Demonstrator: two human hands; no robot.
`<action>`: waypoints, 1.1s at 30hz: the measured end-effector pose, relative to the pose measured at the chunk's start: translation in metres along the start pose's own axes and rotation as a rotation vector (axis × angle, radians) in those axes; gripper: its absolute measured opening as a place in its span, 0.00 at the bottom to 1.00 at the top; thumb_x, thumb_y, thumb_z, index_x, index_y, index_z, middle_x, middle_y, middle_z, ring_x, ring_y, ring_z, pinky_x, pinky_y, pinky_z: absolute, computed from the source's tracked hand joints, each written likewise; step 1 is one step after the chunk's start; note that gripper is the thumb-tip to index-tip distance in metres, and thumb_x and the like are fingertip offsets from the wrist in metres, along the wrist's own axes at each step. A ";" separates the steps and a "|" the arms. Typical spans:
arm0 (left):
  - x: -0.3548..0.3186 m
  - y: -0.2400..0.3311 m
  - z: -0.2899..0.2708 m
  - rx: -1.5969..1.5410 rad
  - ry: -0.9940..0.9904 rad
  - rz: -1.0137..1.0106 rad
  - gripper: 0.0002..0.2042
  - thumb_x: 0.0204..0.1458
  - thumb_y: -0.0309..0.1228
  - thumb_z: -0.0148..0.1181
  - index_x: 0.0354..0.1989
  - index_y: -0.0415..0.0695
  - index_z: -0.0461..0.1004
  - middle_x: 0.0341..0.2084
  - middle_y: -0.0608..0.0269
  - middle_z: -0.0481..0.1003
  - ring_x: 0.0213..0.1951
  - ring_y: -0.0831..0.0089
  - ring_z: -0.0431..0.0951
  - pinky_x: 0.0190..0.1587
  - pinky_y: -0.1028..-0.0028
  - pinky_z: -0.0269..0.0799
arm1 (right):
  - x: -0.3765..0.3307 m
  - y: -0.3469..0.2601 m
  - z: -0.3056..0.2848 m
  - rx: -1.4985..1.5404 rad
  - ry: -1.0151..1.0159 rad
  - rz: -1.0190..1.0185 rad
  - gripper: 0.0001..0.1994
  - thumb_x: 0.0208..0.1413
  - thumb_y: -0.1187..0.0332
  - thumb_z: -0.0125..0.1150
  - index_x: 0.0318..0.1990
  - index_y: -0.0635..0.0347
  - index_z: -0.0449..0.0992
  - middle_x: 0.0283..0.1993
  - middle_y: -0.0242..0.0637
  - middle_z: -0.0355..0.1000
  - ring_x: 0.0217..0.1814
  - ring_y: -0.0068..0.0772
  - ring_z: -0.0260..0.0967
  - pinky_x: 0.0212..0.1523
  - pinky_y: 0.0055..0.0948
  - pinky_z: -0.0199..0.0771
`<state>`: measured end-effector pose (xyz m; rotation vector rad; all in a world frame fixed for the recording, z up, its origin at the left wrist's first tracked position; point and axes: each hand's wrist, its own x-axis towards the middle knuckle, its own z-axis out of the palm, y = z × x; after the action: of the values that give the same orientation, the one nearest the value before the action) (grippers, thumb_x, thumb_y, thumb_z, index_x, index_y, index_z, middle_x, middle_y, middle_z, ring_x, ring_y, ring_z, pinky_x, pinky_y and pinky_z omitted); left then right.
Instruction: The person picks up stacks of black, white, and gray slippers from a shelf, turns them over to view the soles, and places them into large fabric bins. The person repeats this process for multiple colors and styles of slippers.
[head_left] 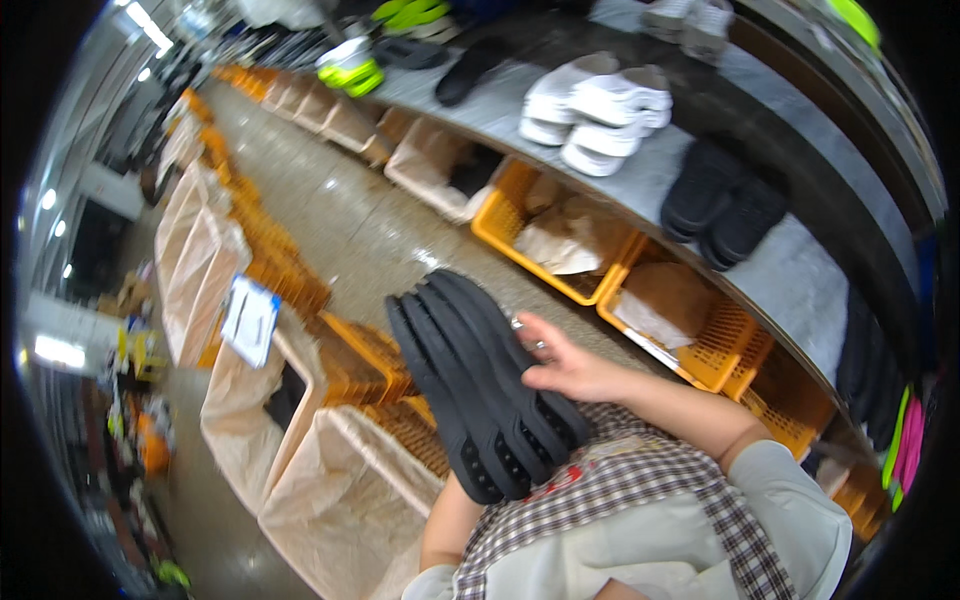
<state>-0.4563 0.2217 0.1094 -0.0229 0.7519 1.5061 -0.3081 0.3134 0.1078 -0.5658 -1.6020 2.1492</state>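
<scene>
A stack of several black shoe soles (470, 380), fanned slightly apart, is held up in front of my body. Small holes show along their near ends. At the stack's right edge is my right hand (560, 358), its thumb and ringed fingers bent against the soles. From below, my left forearm (450, 525) runs up beneath the stack; the soles hide my left hand, which appears to bear them from underneath.
Lined bins (335, 510) and orange crates (270, 260) form a row at left, one with a clipboard (250, 320). Yellow crates (555, 270) stand under the grey bench (640, 190) at right. White shoes (597, 115) and black slippers (722, 205) sit on it.
</scene>
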 end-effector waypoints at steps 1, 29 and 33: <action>0.003 -0.001 -0.001 -0.015 0.019 0.015 0.24 0.61 0.43 0.47 0.56 0.35 0.65 0.50 0.48 0.70 0.50 0.56 0.72 0.55 0.59 0.69 | 0.000 -0.004 -0.006 0.035 0.055 0.041 0.36 0.59 0.61 0.57 0.69 0.62 0.45 0.68 0.50 0.51 0.71 0.39 0.48 0.68 0.38 0.50; -0.222 0.480 -0.504 1.435 2.218 0.559 0.51 0.36 0.43 0.73 0.68 0.45 0.46 0.53 0.40 0.65 0.56 0.45 0.65 0.59 0.56 0.59 | 0.242 0.148 0.110 -0.399 -0.062 0.668 0.09 0.55 0.75 0.59 0.43 0.61 0.70 0.39 0.28 0.69 0.41 0.19 0.67 0.43 0.22 0.68; -0.181 0.516 -0.624 1.645 2.277 -0.012 0.47 0.40 0.44 0.69 0.69 0.59 0.45 0.44 0.49 0.67 0.47 0.51 0.69 0.50 0.55 0.62 | 0.279 0.157 0.130 -0.570 -0.054 0.812 0.10 0.54 0.76 0.59 0.43 0.62 0.70 0.38 0.30 0.70 0.39 0.21 0.68 0.42 0.22 0.70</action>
<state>-1.1665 -0.1677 -0.0713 -0.5273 3.3814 -0.3219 -0.6241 0.3186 -0.0321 -1.5696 -2.3044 2.1683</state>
